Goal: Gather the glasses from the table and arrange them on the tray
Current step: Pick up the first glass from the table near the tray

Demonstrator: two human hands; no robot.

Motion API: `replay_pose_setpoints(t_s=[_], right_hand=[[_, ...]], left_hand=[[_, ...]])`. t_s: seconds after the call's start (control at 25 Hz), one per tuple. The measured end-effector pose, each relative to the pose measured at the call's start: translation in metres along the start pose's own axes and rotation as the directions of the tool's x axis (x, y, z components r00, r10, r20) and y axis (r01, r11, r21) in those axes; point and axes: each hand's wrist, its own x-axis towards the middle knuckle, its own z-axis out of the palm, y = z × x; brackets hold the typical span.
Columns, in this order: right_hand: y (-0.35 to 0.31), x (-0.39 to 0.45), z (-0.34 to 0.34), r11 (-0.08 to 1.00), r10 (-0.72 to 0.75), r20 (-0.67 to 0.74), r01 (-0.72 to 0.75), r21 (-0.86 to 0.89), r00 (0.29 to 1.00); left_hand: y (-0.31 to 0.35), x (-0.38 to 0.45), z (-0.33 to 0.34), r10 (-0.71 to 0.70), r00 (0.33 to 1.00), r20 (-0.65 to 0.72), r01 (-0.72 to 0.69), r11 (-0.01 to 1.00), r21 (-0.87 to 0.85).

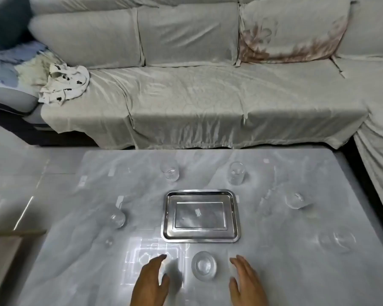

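Observation:
A shiny steel tray (pixel 168 217) lies in the middle of the grey marble table (pixel 274 272) with nothing on it. Several clear glasses stand around it: one near glass (pixel 203 265) just in front of the tray, two at the back (pixel 169 171) (pixel 236 173), one at the left (pixel 117 217), and two at the right (pixel 295 199) (pixel 343 239). My left hand (pixel 152 281) hovers left of the near glass, fingers apart, holding nothing. On the other side of that glass is my right hand (pixel 247 282), also empty and spread.
A grey covered sofa (pixel 186 96) runs behind the table and wraps round the right side. A crumpled white cloth (pixel 64 85) lies on its left end. Tiled floor (pixel 20 173) shows to the left of the table.

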Motion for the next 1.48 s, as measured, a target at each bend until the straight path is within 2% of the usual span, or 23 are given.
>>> replay_pose_setpoints(t_s=[0.04,0.16,0.24,0.36,0.44,0.64,0.8,1.04,1.2,1.28,1.36,1.44,1.48], right_hand=[[0.011,0.015,0.025,1.000,-0.025,-0.055,0.025,-0.015,0.998],[0.046,0.050,0.092,0.995,-0.010,-0.149,-0.005,-0.100,0.989],[0.069,0.049,0.131,0.987,-0.036,-0.144,0.012,-0.159,0.989],[0.096,0.050,0.175,0.970,-0.131,-0.269,0.067,-0.235,0.954],[0.104,0.053,0.190,0.966,-0.133,-0.297,0.058,-0.250,0.946],[0.109,0.042,0.191,0.947,-0.135,-0.231,0.057,-0.316,0.963],[0.099,0.037,0.186,0.964,-0.112,-0.227,0.051,-0.259,0.967],[0.100,0.019,0.183,0.962,-0.076,-0.116,0.042,-0.269,0.990],[0.099,0.015,0.175,0.958,-0.064,-0.040,0.050,-0.281,0.997],[0.095,0.016,0.170,0.975,-0.036,-0.008,0.033,-0.218,0.999],[0.082,0.017,0.169,0.999,-0.022,0.011,0.023,-0.025,1.000],[0.059,0.013,0.172,0.960,-0.057,-0.014,0.059,0.273,0.998],[0.047,0.010,0.176,0.932,-0.060,-0.053,0.075,0.355,0.997]], left_hand=[[-0.011,0.023,0.026,0.051,0.996,-0.079,-0.051,0.999,0.002],[-0.038,0.078,0.090,-0.040,0.975,-0.219,0.053,0.997,0.054],[-0.065,0.093,0.128,0.041,0.968,-0.249,0.002,0.985,0.170],[-0.110,0.111,0.164,0.174,0.924,-0.341,-0.057,0.943,0.328],[-0.125,0.124,0.172,0.232,0.887,-0.399,-0.074,0.925,0.372],[-0.121,0.104,0.174,0.266,0.916,-0.299,-0.138,0.912,0.387],[-0.117,0.095,0.166,0.277,0.916,-0.289,-0.173,0.926,0.337],[-0.126,0.097,0.143,0.275,0.960,-0.060,-0.233,0.894,0.383],[-0.128,0.094,0.136,0.261,0.965,-0.033,-0.232,0.901,0.366],[-0.124,0.097,0.130,0.258,0.965,-0.040,-0.228,0.908,0.353],[-0.118,0.105,0.116,0.258,0.960,-0.109,-0.219,0.933,0.287],[-0.114,0.121,0.101,0.196,0.956,-0.220,-0.192,0.981,0.041],[-0.111,0.128,0.096,0.135,0.959,-0.250,-0.164,0.981,-0.102]])
